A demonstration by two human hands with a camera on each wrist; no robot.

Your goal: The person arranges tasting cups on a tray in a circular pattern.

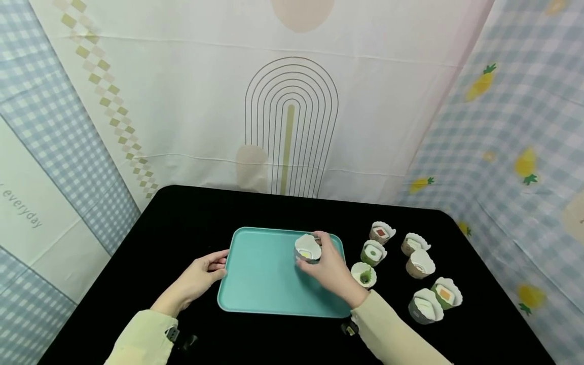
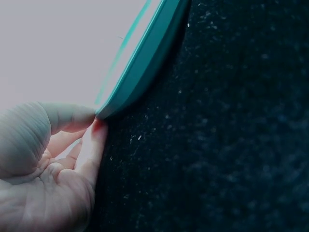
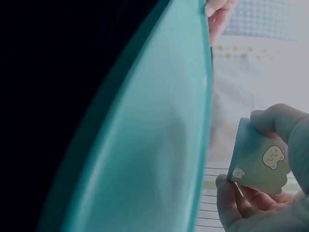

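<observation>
A teal rectangular tray [image 1: 264,274] lies on the black table. My left hand [image 1: 201,276] is at its left edge; in the left wrist view the thumb and index finger [image 2: 99,133] pinch the tray's rim. Over the right part of the tray, my right hand [image 1: 330,266] holds a paper baking cup [image 1: 307,248] between thumb and fingers. White scalloped paper lines this cup, and something pale yellow shows inside. A small bear face is printed on the cup's side [image 3: 260,157] in the right wrist view, where the cup appears above the tray surface.
Several similar paper cups stand right of the tray: one with a red square [image 1: 380,232], green ones [image 1: 373,253], beige ones [image 1: 420,263], one with an orange square [image 1: 447,293] and a grey one [image 1: 426,306]. A patterned curtain [image 1: 201,101] hangs behind the table.
</observation>
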